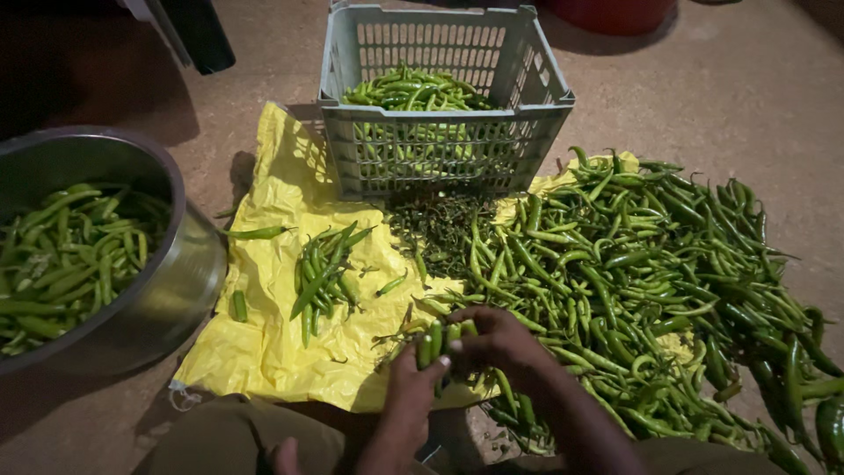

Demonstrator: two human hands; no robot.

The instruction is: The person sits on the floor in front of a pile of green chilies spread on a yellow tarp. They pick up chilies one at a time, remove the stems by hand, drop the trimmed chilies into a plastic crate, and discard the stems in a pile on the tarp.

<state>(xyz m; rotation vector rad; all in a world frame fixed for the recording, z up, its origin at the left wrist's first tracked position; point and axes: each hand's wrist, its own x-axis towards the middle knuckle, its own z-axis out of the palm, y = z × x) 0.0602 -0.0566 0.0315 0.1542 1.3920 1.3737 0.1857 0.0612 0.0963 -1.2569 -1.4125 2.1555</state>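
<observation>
Both hands are gripping 1 bunch of green chillies (437,339) – the left hand (411,380) clamped beneath, the right hand (497,339) seemingly closed on the tops, tips aligned – over the yellow sheet (264,343) beside the big pile (651,273).

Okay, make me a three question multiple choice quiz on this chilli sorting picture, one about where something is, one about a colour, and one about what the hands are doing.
1. Where is the grey plastic crate?
A. Beyond the yellow sheet
B. Inside the metal bowl
C. On the person's lap

2. What colour are the chillies in the big pile?
A. Red
B. Green
C. Orange

3. What are the left hand and right hand doing?
A. Resting empty
B. Lifting the crate
C. Holding a small bunch of chillies

Answers: 1 A, it stands at the sheet's far edge. 2 B, all look green. 3 C, both hands' fingers close round the bunch.
</observation>
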